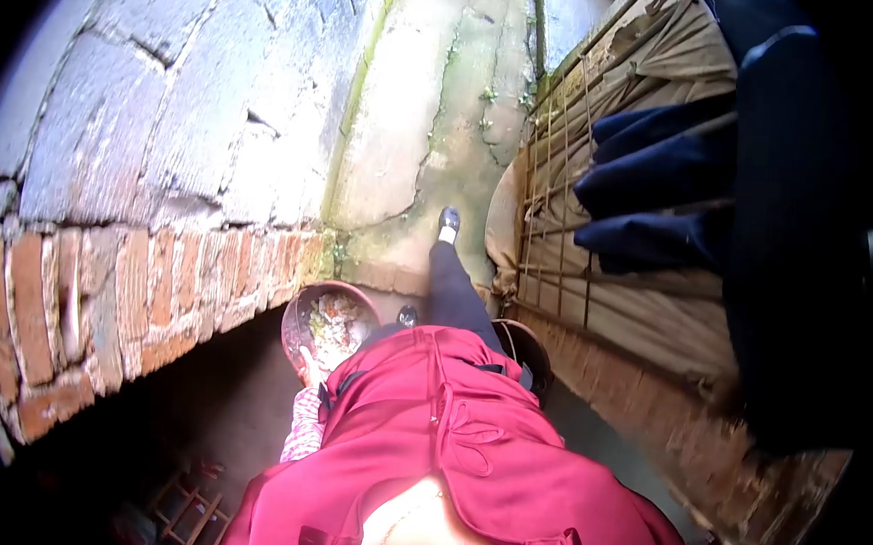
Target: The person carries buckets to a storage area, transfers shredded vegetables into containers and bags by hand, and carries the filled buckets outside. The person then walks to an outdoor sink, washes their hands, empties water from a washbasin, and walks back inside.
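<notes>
My left hand (309, 368) grips the near rim of a reddish-brown basin (291, 332) at my left side. Its fingers reach over the edge to the inside, and a pink-and-white patterned sleeve covers that arm. Inside the basin lies a pale mixed heap (337, 329) that looks like food scraps, with bits of green and orange. On my other side a dark bucket (537, 353) with a thin handle is partly hidden behind my red jacket (488, 440). My right hand is out of sight behind the jacket, so its hold on the bucket cannot be seen.
A damp, cracked concrete path (395, 105) runs ahead, where my forward foot (449, 219) is. A block wall (210, 97) and broken brick edge (163, 290) stand on the left. To the right are a rusty metal grille (562, 200), brown cloth (650, 301) and dark blue hanging fabric (665, 180).
</notes>
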`<state>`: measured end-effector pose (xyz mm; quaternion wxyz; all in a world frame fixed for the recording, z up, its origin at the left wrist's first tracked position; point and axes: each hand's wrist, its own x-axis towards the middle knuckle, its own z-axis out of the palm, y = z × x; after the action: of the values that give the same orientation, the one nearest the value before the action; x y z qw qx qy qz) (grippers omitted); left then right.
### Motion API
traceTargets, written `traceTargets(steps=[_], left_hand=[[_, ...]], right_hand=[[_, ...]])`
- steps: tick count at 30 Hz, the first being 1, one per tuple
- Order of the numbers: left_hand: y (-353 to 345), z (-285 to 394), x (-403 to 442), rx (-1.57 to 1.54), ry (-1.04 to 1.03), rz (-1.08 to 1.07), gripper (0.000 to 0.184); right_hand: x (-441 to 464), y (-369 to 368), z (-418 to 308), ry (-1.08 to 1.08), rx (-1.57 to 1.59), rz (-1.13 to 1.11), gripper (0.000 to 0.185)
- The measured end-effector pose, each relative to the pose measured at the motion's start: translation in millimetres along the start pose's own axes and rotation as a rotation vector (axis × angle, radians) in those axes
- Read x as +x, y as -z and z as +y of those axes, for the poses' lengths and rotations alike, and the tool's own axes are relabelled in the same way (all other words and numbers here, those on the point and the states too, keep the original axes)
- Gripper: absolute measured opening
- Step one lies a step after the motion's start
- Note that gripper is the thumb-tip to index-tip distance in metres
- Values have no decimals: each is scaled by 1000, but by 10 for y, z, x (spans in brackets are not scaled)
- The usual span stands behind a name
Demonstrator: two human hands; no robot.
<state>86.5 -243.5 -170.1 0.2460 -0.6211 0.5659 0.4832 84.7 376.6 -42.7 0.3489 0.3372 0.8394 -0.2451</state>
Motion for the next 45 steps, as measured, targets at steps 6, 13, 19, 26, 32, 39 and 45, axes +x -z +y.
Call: traceTargets(steps=[6, 13, 19, 26, 32, 39, 45], left_hand=[[-867, 1207, 170, -20, -13, -1, 76], [-1636, 2617, 210, -15, -43, 1, 76], [-2145, 3650, 291, 20, -80, -3, 76], [-2919, 5045, 645, 42, -84, -38, 76], [-3525, 6550, 815, 33, -81, -59, 76], [-4012, 7858, 817, 46, -77, -51, 77], [-4551, 8766, 944, 71, -56, -31, 77]], right_hand=[[744, 2331, -1197, -1, -53, 206, 42], [977, 4728, -2375, -1, -68, 515, 42], [730, 5015, -2412, -70, 107, 583, 41], [1820, 4383, -3290, -172, 273, 382, 40], [3281, 3889, -4496, -208, 468, 152, 40], [4311, 3896, -5528, -300, 687, 34, 39], [5214, 4130, -5986, -387, 844, 1, 39]])
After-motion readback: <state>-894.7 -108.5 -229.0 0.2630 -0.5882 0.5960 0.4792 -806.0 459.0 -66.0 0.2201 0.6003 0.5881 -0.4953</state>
